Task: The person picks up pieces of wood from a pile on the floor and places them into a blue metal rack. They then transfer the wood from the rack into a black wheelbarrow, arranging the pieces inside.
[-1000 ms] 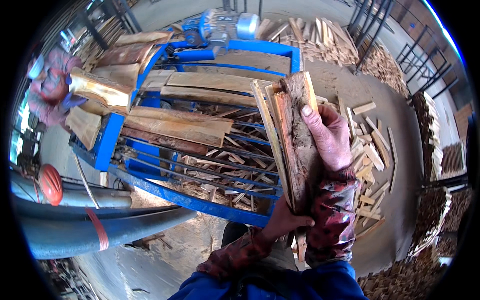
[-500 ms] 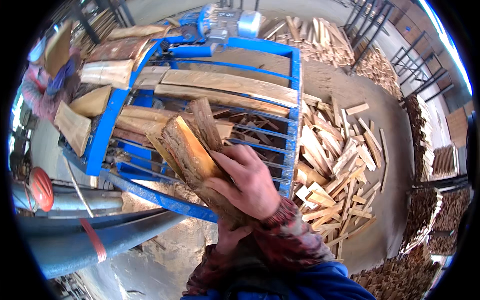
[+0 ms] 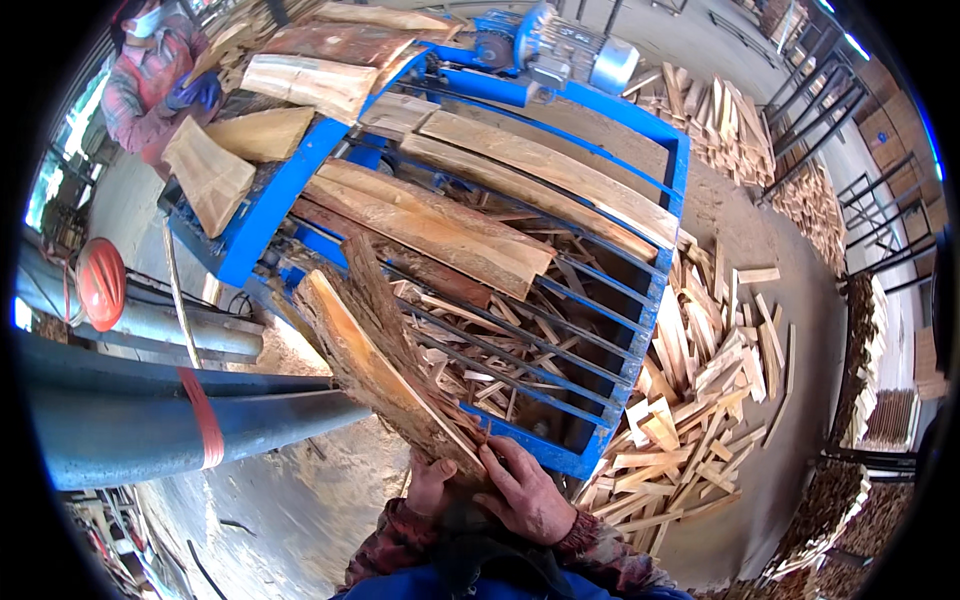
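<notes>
Close to my body I hold a small bundle of rough wooden slabs [image 3: 375,365] with bark edges, tilted up and away to the left. Their near ends sit between my left hand [image 3: 431,486] and my right hand [image 3: 528,494]. My left hand grips the left side, thumb on top. On the right side, my right hand has its fingers curled over the edge. The far ends reach past the near edge of a blue metal frame [image 3: 515,436]. Across its bars lie long sawn boards [image 3: 430,220], with wood scraps [image 3: 480,370] beneath them.
A blue motor [image 3: 565,45] sits at the far end of the frame. Thick grey pipes [image 3: 270,420] and an orange-red helmet-like object [image 3: 101,284] are at left. A masked co-worker [image 3: 150,80] in purple gloves stands far left. Offcuts [image 3: 690,430] are heaped on the floor at right.
My hands and the slabs have come nearer to my body. My right hand has slid from the slabs' middle to their near end. The whole view has shifted, showing the co-worker more fully.
</notes>
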A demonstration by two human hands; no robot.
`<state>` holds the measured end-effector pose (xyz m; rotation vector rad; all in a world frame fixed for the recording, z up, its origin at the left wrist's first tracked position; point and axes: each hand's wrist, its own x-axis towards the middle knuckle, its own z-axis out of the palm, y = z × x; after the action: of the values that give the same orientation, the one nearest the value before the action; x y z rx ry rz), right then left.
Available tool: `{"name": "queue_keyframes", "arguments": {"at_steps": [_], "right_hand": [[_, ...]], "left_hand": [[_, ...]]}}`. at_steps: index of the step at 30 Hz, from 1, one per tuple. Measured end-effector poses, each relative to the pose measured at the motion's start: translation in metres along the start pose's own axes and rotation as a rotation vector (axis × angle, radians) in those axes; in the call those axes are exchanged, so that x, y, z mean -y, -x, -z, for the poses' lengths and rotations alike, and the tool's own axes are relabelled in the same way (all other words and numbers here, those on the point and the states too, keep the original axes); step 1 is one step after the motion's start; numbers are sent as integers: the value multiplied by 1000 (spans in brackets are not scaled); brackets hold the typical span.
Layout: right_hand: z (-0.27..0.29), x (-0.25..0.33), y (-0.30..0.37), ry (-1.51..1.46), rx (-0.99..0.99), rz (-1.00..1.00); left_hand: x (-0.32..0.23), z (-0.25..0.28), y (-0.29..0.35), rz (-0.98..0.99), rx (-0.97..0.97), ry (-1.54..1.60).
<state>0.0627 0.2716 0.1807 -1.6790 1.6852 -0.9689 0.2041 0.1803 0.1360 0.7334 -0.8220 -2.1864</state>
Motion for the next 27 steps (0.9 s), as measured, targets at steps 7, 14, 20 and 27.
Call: {"name": "queue_keyframes", "arguments": {"at_steps": [7, 14, 20, 27], "right_hand": [[-3, -9, -25, -155, -54, -18], [-7, -104, -102, -239, -444, -302], [-7, -120, -167, -157, -276, -467], [-34, -114, -188, -344, -482, -527]], "left_hand": [[-7, 27, 13, -40, -197, 37], [-3, 57, 24, -36, -298, 77], [-26, 60, 21, -23, -243, 128], [-36, 84, 19, -5, -279, 139]]}}
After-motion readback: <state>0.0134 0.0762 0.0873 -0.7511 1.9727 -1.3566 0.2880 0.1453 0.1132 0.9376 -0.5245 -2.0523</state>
